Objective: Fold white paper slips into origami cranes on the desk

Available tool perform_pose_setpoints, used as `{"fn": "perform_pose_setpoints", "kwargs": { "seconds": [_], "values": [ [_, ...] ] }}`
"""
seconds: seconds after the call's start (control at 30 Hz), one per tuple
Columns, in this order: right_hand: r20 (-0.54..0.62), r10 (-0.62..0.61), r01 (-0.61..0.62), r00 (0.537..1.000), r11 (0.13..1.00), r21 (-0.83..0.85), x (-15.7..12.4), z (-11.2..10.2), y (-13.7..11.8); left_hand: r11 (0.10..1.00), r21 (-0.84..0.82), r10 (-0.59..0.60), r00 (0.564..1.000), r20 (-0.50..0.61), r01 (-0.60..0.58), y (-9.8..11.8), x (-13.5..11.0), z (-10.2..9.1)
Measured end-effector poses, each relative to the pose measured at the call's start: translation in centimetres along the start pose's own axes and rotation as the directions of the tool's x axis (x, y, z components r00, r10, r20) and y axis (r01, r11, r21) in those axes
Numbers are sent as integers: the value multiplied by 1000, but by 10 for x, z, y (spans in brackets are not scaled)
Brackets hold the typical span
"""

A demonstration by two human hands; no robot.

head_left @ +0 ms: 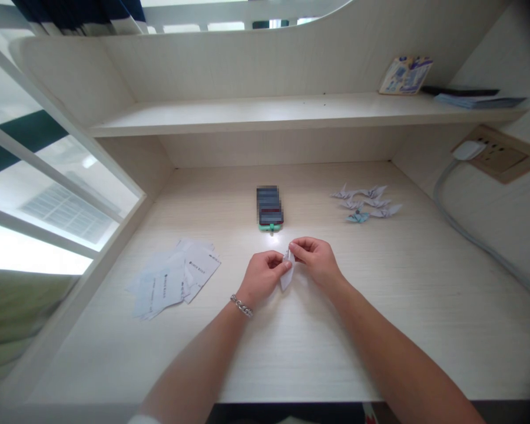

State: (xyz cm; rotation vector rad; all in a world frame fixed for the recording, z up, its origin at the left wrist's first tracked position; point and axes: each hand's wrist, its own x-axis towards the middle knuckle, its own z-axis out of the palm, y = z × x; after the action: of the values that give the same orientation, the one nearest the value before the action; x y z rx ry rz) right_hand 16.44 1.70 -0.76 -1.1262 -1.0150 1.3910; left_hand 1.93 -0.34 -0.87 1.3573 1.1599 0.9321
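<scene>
My left hand (263,275) and my right hand (317,259) meet over the middle of the pale wooden desk (380,330). Both pinch a small folded piece of white paper (287,273) between fingers and thumbs. The paper stands upright, its lower point hanging toward the desk. My left wrist wears a metal chain bracelet (241,306). A phone (270,207) in a green case lies flat just beyond my hands.
A loose pile of white paper slips (173,282) lies at the left. Several folded paper cranes (364,202) sit at the back right. A shelf (265,112) above carries a card and books. A wall socket (499,154) with a plugged cable is at right.
</scene>
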Motion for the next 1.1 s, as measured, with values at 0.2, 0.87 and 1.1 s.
{"fn": "perform_pose_setpoints", "kwargs": {
  "seconds": [0.2,0.87,1.1],
  "values": [
    [66,25,-25,998,1000,3,0,-3,-4,1000,-22,-11,1000,3,11,2,0,-1],
    [175,13,3,985,996,-91,-2,-6,-9,999,31,-6,1000,17,5,-4,2,-2],
    [150,37,-18,988,992,-128,-2,-10,-9,998,60,-9,998,63,5,3,-1,-3]
  ]
}}
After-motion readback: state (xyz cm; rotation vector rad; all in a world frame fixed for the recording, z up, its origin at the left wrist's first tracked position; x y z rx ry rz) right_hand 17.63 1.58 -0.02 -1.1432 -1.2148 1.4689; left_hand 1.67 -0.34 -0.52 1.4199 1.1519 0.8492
